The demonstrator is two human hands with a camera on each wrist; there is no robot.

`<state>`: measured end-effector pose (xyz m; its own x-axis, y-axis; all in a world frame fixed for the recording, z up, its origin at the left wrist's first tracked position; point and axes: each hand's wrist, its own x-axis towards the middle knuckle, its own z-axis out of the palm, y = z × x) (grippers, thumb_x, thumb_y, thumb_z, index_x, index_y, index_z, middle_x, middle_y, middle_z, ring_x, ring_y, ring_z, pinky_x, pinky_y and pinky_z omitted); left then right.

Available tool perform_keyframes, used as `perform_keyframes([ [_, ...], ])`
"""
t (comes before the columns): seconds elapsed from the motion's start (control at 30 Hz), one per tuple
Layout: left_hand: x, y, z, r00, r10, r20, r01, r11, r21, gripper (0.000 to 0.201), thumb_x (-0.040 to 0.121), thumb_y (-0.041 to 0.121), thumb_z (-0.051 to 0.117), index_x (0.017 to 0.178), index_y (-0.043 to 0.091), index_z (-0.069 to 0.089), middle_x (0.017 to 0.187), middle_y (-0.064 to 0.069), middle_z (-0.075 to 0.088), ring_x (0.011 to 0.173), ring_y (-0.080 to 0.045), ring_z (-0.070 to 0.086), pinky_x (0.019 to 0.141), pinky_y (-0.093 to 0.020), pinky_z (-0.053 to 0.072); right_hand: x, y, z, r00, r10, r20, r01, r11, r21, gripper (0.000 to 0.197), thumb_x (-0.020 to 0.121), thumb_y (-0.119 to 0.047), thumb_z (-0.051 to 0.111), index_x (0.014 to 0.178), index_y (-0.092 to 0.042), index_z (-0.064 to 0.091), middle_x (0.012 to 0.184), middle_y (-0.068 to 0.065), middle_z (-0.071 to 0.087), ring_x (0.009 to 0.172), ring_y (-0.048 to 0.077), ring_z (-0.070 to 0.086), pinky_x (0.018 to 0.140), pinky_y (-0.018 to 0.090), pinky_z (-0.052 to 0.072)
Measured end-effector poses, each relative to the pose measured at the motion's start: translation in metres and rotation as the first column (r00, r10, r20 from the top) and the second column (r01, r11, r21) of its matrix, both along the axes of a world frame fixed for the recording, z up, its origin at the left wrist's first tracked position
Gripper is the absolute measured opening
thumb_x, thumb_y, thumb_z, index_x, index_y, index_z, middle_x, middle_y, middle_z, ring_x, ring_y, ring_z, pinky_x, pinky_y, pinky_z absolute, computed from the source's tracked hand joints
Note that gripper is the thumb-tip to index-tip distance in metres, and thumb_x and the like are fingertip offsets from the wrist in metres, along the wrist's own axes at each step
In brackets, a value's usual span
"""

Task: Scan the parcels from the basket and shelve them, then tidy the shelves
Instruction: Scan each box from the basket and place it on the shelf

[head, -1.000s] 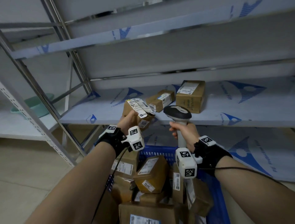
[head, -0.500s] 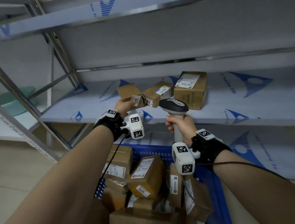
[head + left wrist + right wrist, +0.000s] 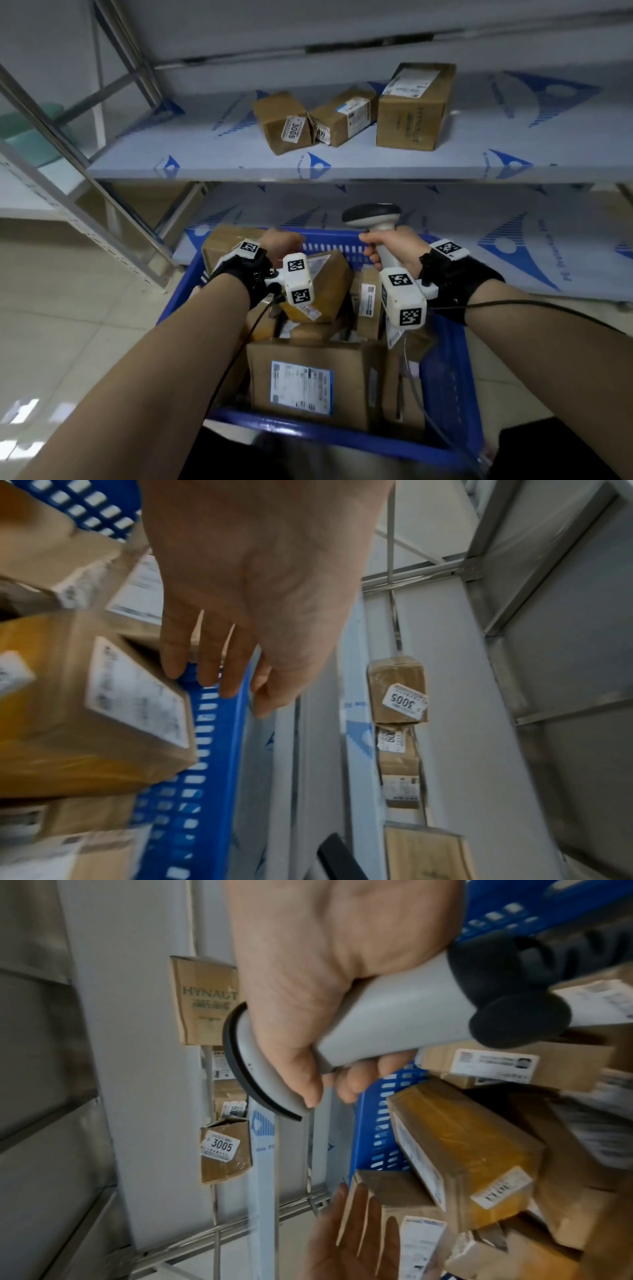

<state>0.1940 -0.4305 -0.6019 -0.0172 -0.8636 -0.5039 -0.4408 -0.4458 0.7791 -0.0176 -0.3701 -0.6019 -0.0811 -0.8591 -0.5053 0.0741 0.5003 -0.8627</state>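
A: Parcels status: three cardboard units sit in a row on the shelf (image 3: 212, 150), above and beyond both hands. Parcel 3005 (image 3: 282, 125) is leftmost and touches the middle parcel (image 3: 342, 118). The HYNAUT box (image 3: 412, 109) stands just to that one's right.

B: Left hand (image 3: 281, 241) state?

A: Released. Fingers (image 3: 209, 653) extended and relaxed, grasping nothing. It hovers over the far rim of the blue basket (image 3: 455, 387), fingertips near the yellow-taped parcel (image 3: 320, 287), which lies tilted on the pile just below and to the right of that hand. Contact cannot be confirmed.

B: Right hand (image 3: 394, 248) state?

A: Clenched round the grey handle of the scanner (image 3: 373, 217). Scanner head points up and away from the hand, over the basket's far rim.

B: Remaining stock?

A: More cardboard parcels fill the basket beneath both forearms. The large labelled box (image 3: 308, 380) lies nearest the person, label facing up.
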Motion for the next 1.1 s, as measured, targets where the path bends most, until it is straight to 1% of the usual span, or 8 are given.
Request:
perform_keyframes([
  [0.13, -0.002, 0.027, -0.035, 0.997, -0.029, 0.074, 0.023, 0.997, 0.08, 0.015, 0.085, 0.013, 0.067, 0.095, 0.005, 0.059, 0.096, -0.012, 0.059, 0.082, -0.025, 0.058, 0.067, -0.032, 0.049, -0.006, 0.021, -0.022, 0.998, -0.049, 0.026, 0.047, 0.996, 0.079, 0.014, 0.089, -0.012, 0.066, 0.08, -0.003, 0.059, 0.062, 0.009, 0.054, 0.048, 0.016, 0.051, 0.042, 0.023, 0.044],
  [0.2, -0.003, 0.035, -0.057, 0.997, -0.042, 0.072, 0.036, 0.995, 0.089, 0.021, 0.07, 0.017, 0.077, 0.084, 0.011, 0.063, 0.101, -0.016, 0.065, 0.091, -0.031, 0.062, 0.079, -0.038, 0.051, -0.01, 0.028, -0.035, 0.999, -0.05, 0.015, 0.048, 0.992, 0.113, 0.016, 0.089, -0.013, 0.066, 0.077, -0.004, 0.058, 0.061, 0.009, 0.053, 0.046, 0.015, 0.05, 0.041, 0.023, 0.044],
  [0.57, -0.064, -0.001, -0.086, 0.97, -0.196, 0.142, 0.183, 0.978, 0.096, 0.028, 0.079, 0.021, 0.075, 0.1, 0.003, 0.069, 0.08, -0.007, 0.068, 0.073, -0.021, 0.066, 0.065, -0.029, 0.058, -0.032, 0.011, -0.098, 0.979, -0.195, -0.062, 0.205, 0.946, 0.25, 0.012, 0.088, -0.011, 0.066, 0.091, 0.001, 0.065, 0.068, 0.011, 0.06, 0.053, 0.017, 0.056, 0.047, 0.025, 0.046],
  [0.67, -0.091, -0.012, -0.096, 0.909, -0.396, 0.133, 0.378, 0.915, 0.141, 0.068, 0.066, 0.041, 0.081, 0.119, 0.006, 0.057, 0.102, -0.004, 0.066, 0.079, -0.016, 0.064, 0.071, -0.03, 0.057, -0.034, 0.007, -0.108, 0.975, -0.218, -0.04, 0.221, 0.937, 0.27, 0.011, 0.086, -0.013, 0.068, 0.083, -0.004, 0.063, 0.065, 0.009, 0.061, 0.052, 0.017, 0.056, 0.051, 0.026, 0.046],
  [0.8, -0.122, -0.025, -0.119, 0.876, -0.475, 0.087, 0.448, 0.866, 0.221, 0.097, 0.079, 0.022, 0.075, 0.153, 0.017, 0.013, 0.144, -0.012, 0.041, 0.113, -0.027, 0.055, 0.1, -0.042, 0.046, -0.043, 0.0, -0.124, 0.965, -0.243, -0.099, 0.261, 0.93, 0.26, 0.025, 0.083, -0.018, 0.071, 0.101, 0.0, 0.067, 0.087, 0.015, 0.07, 0.073, 0.027, 0.066, 0.075, 0.038, 0.056],
  [0.93, -0.141, -0.035, -0.147, 0.858, -0.487, 0.165, 0.45, 0.866, 0.218, 0.096, 0.067, 0.042, 0.08, 0.146, 0.014, 0.033, 0.144, -0.008, 0.045, 0.127, -0.027, 0.048, 0.109, -0.042, 0.038, -0.051, -0.002, -0.133, 0.961, -0.241, -0.136, 0.27, 0.924, 0.27, 0.046, 0.074, -0.031, 0.077, 0.108, -0.002, 0.066, 0.1, 0.017, 0.071, 0.094, 0.034, 0.068, 0.093, 0.048, 0.052],
  [1.0, -0.143, -0.034, -0.155, 0.875, -0.443, 0.193, 0.41, 0.892, 0.191, 0.076, 0.077, 0.036, 0.076, 0.141, 0.014, 0.041, 0.138, -0.008, 0.052, 0.122, -0.027, 0.053, 0.106, -0.043, 0.041, -0.056, -0.001, -0.136, 0.961, -0.249, -0.118, 0.272, 0.923, 0.273, 0.047, 0.072, -0.032, 0.077, 0.106, -0.002, 0.067, 0.094, 0.015, 0.072, 0.088, 0.031, 0.069, 0.089, 0.046, 0.054],
  [1.1, -0.14, -0.031, -0.155, 0.871, -0.415, 0.263, 0.383, 0.909, 0.166, 0.062, 0.086, 0.034, 0.068, 0.139, 0.015, 0.042, 0.131, -0.009, 0.054, 0.117, -0.029, 0.054, 0.103, -0.046, 0.044, -0.057, 0.002, -0.13, 0.964, -0.264, -0.039, 0.265, 0.925, 0.273, 0.021, 0.084, -0.02, 0.07, 0.093, -0.001, 0.065, 0.073, 0.01, 0.065, 0.06, 0.019, 0.062, 0.058, 0.028, 0.051],
])
